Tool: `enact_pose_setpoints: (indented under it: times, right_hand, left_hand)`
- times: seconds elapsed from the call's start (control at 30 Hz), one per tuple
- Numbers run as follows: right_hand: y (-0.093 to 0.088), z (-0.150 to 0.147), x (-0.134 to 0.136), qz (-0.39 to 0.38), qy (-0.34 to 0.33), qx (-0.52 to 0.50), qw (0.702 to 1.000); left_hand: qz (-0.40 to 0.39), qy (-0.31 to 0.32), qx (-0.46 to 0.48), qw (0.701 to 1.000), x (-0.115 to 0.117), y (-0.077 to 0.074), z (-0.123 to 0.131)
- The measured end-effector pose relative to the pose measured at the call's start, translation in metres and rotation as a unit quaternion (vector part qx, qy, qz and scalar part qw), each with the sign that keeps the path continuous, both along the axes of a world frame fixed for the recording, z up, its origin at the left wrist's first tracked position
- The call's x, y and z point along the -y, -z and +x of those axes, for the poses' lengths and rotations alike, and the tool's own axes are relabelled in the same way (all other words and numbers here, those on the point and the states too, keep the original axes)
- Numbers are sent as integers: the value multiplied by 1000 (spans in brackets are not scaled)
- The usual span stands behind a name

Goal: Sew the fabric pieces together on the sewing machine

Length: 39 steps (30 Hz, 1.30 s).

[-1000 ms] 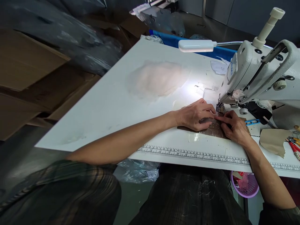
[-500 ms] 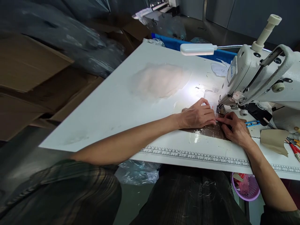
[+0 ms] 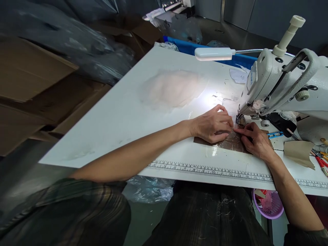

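My left hand (image 3: 213,123) lies curled on a brown, shiny piece of material (image 3: 225,143) on the white sewing table (image 3: 123,116), its fingertips pinched at the material's edge just left of the presser foot (image 3: 241,120). My right hand (image 3: 256,140) rests on the same piece from the right, fingers bent and pinching it close to the needle. The white sewing machine (image 3: 282,85) stands directly behind both hands. A thin clear film seems to cover the material.
A lamp (image 3: 214,53) on a flexible neck shines onto the table. A beige cloth scrap (image 3: 298,153), blue snips (image 3: 275,134) and red-handled tools (image 3: 321,160) lie at the right. A printed ruler (image 3: 217,170) runs along the front edge. A purple basket (image 3: 269,203) hangs below; cardboard boxes (image 3: 33,85) stand left.
The hands stay at the presser foot; the left fingers have shifted slightly on the brown piece. The camera has drifted a little.
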State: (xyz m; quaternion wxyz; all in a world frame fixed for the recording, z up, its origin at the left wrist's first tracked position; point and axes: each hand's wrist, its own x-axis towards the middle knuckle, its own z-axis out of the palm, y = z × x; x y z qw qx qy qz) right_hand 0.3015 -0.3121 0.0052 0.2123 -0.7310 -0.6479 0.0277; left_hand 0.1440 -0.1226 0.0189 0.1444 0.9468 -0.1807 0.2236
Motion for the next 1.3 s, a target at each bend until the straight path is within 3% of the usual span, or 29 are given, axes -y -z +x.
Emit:
enact_pose_setpoints:
  times: [0.27,0.9,1.07,1.3]
  right_hand:
    - [1,-1,0,12,-6,6,1000]
    - [2,-2,0,6,7,3,1000]
    - [1,-2,0,-7,9,3,1000]
    - [0,-2,0,3,1,5,1000]
  left_hand:
    - [49,-7,-35,998,3,7,-1]
    - [25,-8,-15,1000,1,6,2]
    - [37,-41,11,998,5,10,5]
    - [62,-12,-31,998,6,11,2]
